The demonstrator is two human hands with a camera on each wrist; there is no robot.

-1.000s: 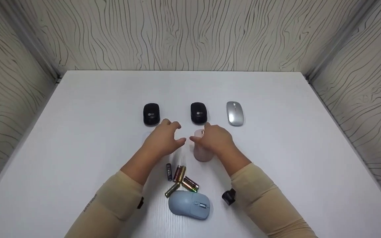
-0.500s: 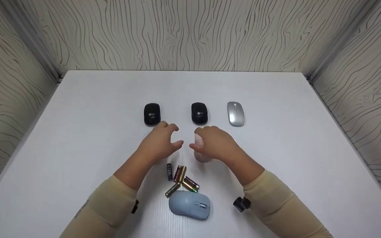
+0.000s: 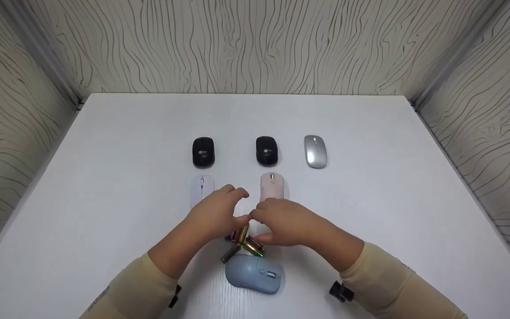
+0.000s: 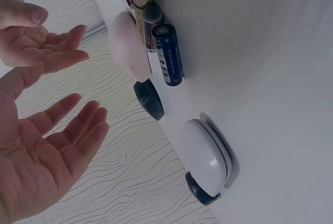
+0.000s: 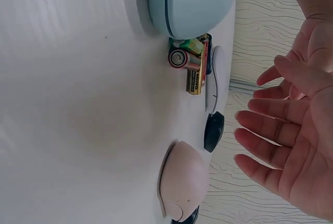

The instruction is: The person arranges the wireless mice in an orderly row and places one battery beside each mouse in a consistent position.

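My left hand hovers over the table with fingers relaxed and slightly bent, holding nothing. Facing it, my right hand is also bare, its fingers loosely spread in the right wrist view. Below and between them lies a small pile of batteries, partly covered by the hands in the head view. One blue battery shows at the pile's side in the left wrist view. A white mouse sits beyond my left hand, and a pink mouse just beyond my right. Nearest the body, a light-blue mouse lies sideways against the batteries.
Farther back on the white table stand a left black mouse, another black mouse and a silver mouse in a row. Wood-patterned panels enclose the table at the back and sides.
Both hands have drawn back toward the body, from beside the white and pink mice to above the batteries. The fronts of those two mice are now uncovered. No mouse has visibly shifted.
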